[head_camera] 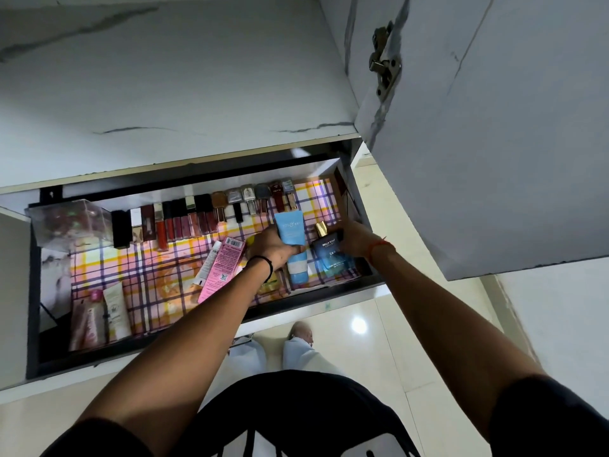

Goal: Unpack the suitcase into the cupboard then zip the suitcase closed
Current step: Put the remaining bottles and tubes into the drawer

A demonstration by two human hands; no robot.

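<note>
Left hand (275,247) grips blue tube (293,245); right hand (354,239) holds perfume bottle (331,255).

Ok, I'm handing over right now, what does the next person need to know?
Left hand grips the light blue tube; right hand holds the dark blue perfume bottle. Both are low over the checked liner at the drawer's right end.
Done: pink box, cream tubes and a back row of small bottles already lie inside.
Left: set these two down. Suitcase not in view, so remaining unpacking and zipping unconfirmed.
</note>
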